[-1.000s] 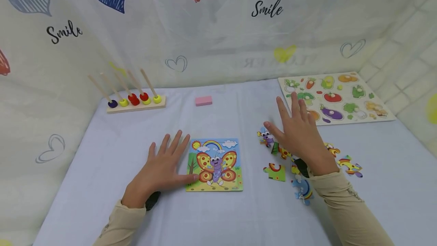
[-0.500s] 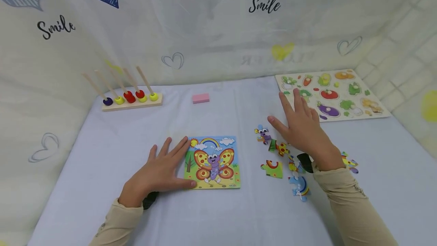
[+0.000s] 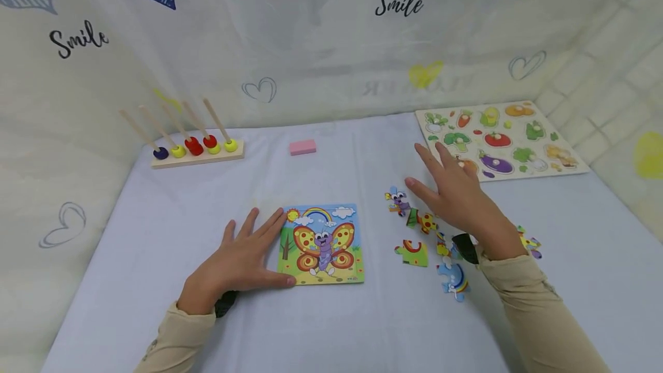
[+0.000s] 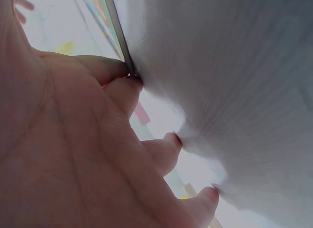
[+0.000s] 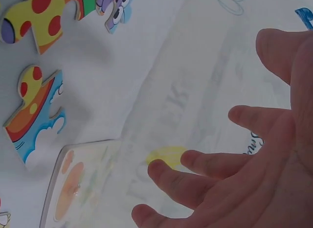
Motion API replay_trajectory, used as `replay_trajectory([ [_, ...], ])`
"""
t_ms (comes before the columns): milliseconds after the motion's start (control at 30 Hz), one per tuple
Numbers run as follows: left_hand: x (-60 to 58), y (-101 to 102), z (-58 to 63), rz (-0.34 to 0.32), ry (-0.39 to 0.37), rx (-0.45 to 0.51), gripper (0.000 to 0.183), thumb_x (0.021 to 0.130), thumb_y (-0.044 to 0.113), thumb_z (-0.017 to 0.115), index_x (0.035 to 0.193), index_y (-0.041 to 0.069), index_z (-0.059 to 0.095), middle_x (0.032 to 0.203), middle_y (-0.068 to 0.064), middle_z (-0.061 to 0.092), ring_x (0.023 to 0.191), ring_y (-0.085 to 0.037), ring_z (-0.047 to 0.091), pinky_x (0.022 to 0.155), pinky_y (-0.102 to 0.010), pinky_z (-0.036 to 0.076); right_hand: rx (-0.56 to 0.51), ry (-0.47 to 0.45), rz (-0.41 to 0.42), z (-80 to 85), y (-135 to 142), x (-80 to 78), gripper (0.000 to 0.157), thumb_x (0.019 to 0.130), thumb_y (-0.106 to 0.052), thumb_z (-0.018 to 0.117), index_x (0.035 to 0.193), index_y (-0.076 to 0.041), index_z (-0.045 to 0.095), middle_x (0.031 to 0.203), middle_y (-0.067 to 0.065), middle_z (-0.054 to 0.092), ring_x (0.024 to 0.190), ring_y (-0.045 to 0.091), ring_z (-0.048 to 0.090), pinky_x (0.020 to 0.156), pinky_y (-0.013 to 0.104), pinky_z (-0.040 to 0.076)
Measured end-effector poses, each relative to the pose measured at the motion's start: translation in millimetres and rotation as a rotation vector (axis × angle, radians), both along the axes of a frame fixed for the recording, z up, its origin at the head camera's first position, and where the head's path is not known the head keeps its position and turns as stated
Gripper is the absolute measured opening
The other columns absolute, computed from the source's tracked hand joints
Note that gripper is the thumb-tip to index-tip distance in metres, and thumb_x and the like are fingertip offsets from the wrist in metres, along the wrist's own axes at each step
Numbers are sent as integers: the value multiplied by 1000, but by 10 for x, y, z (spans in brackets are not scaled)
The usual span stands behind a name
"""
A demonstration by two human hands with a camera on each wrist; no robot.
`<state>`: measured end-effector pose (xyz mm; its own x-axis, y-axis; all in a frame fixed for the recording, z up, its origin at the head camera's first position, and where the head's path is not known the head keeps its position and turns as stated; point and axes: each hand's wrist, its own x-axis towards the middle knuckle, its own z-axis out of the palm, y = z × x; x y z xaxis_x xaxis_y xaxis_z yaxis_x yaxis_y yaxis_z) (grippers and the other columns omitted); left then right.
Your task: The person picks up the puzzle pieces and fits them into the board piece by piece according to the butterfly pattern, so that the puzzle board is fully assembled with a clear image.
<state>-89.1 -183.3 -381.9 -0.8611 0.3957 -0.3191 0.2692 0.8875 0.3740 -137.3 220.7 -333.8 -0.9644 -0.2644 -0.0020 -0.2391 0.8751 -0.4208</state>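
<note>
A square butterfly picture board [image 3: 323, 246] lies flat before the person. The left hand [image 3: 238, 261] spreads along its left side, with the thumb at the lower left corner and the index finger at the upper left. In the left wrist view, fingertips [image 4: 171, 140] touch the white cloth beside the board's edge. The right hand [image 3: 456, 200] hovers, fingers apart and holding nothing, above loose jigsaw pieces. These include a green piece [image 3: 412, 253], a blue rainbow piece [image 3: 453, 280] and a purple face piece [image 3: 397, 201]. Some pieces are partly hidden under the right hand and wrist.
A vegetable picture board [image 3: 544, 157] lies at the back right. At the back left stands a wooden peg stand [image 3: 197, 160] with coloured beads. A pink block [image 3: 303, 147] sits at the back middle. A printed curtain [image 3: 331, 33] hangs behind the table.
The left thumb has slid from over the butterfly board to its lower left corner. The right hand has shifted slightly right over the pieces. The head view has tilted a little.
</note>
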Motion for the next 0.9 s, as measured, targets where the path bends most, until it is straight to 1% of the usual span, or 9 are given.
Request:
replay_trajectory([
  [33, 0, -1, 0, -1, 3, 0, 129, 76, 77, 81, 173, 19, 20, 179, -6, 17, 161, -49, 1, 119, -80, -3, -4, -8, 7, -5, 9, 6, 80, 112, -47, 54, 173, -11, 17, 172, 36, 9, 156, 57, 17, 119, 78, 9],
  [133, -2, -3, -1, -4, 9, -3, 129, 76, 76, 81, 173, 18, 21, 179, -5, 18, 161, -49, 2, 119, -80, -2, -23, -27, 31, -23, 54, 30, 78, 112, -45, 57, 173, -13, 21, 172, 35, 11, 153, 62, 20, 116, 82, 16],
  [233, -1, -3, -5, -3, 10, -7, 128, 76, 76, 82, 173, 19, 21, 179, -5, 18, 161, -49, 2, 119, -79, -2, -43, -41, 45, -29, 102, 67, 75, 111, -42, 60, 172, -16, 26, 173, 32, 12, 153, 62, 20, 114, 82, 23],
  [400, 4, 0, -10, 6, 13, -11, 128, 76, 75, 83, 173, 19, 21, 179, -6, 19, 161, -49, 2, 120, -79, -2, -62, -43, 59, -33, 189, 123, 76, 108, -36, 68, 170, -15, 31, 173, 29, 17, 156, 57, 19, 115, 79, 25],
  [500, 6, 2, -11, 10, 14, -15, 128, 75, 75, 83, 173, 19, 22, 179, -6, 19, 161, -49, 2, 120, -79, -2, -74, -38, 76, -53, 243, 154, 76, 106, -33, 71, 169, -13, 33, 171, 29, 21, 155, 55, 21, 114, 79, 27],
  [733, 7, 9, -3, 16, 15, -16, 127, 75, 73, 84, 173, 20, 22, 178, -6, 20, 161, -48, 2, 120, -78, -1, -105, -6, 121, -115, 360, 253, 76, 101, -28, 79, 165, -10, 42, 163, 27, 36, 150, 53, 32, 111, 77, 36],
  [900, 5, 10, -10, 19, 15, -22, 127, 75, 73, 84, 173, 21, 22, 178, -6, 20, 161, -49, 2, 120, -79, -1, -81, -5, 144, -145, 426, 302, 76, 100, -25, 81, 164, -9, 44, 156, 29, 43, 141, 52, 41, 106, 76, 42],
])
